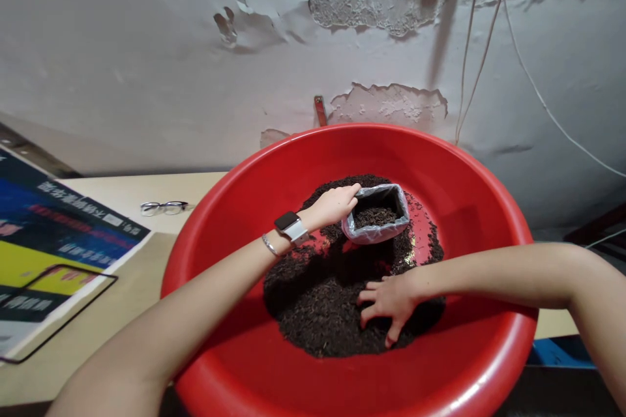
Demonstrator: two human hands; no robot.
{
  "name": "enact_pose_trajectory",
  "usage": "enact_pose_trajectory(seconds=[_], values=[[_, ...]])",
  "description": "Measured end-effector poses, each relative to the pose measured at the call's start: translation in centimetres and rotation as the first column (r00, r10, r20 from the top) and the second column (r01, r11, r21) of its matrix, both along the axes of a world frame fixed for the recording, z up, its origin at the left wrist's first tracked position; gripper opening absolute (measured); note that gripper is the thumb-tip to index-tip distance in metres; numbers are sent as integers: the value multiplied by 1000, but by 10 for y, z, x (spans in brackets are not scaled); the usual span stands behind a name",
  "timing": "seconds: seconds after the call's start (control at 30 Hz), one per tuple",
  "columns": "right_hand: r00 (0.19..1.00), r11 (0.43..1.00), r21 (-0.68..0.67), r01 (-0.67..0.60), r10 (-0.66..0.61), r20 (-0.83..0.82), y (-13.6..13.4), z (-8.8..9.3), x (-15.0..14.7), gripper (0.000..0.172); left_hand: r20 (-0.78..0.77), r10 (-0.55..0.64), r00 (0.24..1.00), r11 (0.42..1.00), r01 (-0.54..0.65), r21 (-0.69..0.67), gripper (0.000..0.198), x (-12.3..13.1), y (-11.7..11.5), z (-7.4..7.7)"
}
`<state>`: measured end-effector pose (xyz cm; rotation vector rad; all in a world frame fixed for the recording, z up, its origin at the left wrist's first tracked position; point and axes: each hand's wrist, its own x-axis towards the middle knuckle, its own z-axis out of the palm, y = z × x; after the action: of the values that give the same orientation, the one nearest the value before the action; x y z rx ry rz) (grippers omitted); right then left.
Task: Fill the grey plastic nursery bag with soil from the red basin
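A large red basin (482, 208) holds a spread of dark, loose, leaf-like material (317, 319), perhaps dried tea; its exact kind I cannot make out. My left hand (335, 204), with a watch on the wrist, grips the left rim of a small rectangular container (375, 234) lined with clear plastic. Some of the same dark material lies inside it, and it is held over the heap. Lower right of it, my right hand (391, 303) rests on the heap with fingers spread, its fingertips touching the loose pieces.
The basin stands on a pale wooden table (132, 280). Left of it lie eyeglasses (164, 208) and a printed poster (63, 241) with a black wire frame (61, 326) over it. Behind rises a peeling wall (147, 58) with hanging white cables (521, 55).
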<state>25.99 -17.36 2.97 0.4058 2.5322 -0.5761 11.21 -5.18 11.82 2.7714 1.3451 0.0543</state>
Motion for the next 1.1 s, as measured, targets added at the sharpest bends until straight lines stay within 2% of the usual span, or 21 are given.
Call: enact_pose_trajectory(seconds=[0.17, 0.33, 0.5, 0.63, 0.77, 0.83, 0.9, 1.0, 1.03, 1.1], values=[[980, 994, 10, 113, -113, 161, 10, 3, -1, 78, 13, -8, 1000, 1000, 8, 5, 25, -1, 1, -3], [959, 987, 37, 158, -162, 233, 8, 5, 0, 73, 8, -2, 1000, 1000, 2, 1, 23, 0, 0, -1], [980, 985, 159, 62, -91, 178, 7, 15, -1, 54, 0, -3, 1000, 1000, 3, -6, 22, 0, -1, 1], [997, 952, 299, 72, -69, -21, 12, 36, -7, 44, 12, -13, 1000, 1000, 13, 12, 21, 0, 0, -1], [953, 876, 441, 196, -65, -296, 28, 63, -5, 31, 33, -19, 999, 1000, 18, 13, 23, -1, 1, -4], [911, 819, 474, 323, -133, -391, 38, 78, 1, 27, 33, -22, 999, 1000, 22, 16, 24, -1, 2, -5], [847, 716, 506, 482, -234, -476, 48, 91, 7, 25, 32, -28, 999, 1000, 28, 14, 26, -2, 4, -7], [725, 527, 517, 674, -340, -599, 57, 105, 15, 23, 47, -46, 998, 999, 46, 8, 29, -2, 6, -10], [692, 483, 510, 712, -358, -627, 59, 107, 18, 23, 51, -46, 998, 999, 46, 10, 30, -2, 6, -11], [669, 449, 506, 737, -376, -641, 62, 107, 22, 25, 51, -39, 998, 999, 38, 19, 32, -2, 7, -12]])
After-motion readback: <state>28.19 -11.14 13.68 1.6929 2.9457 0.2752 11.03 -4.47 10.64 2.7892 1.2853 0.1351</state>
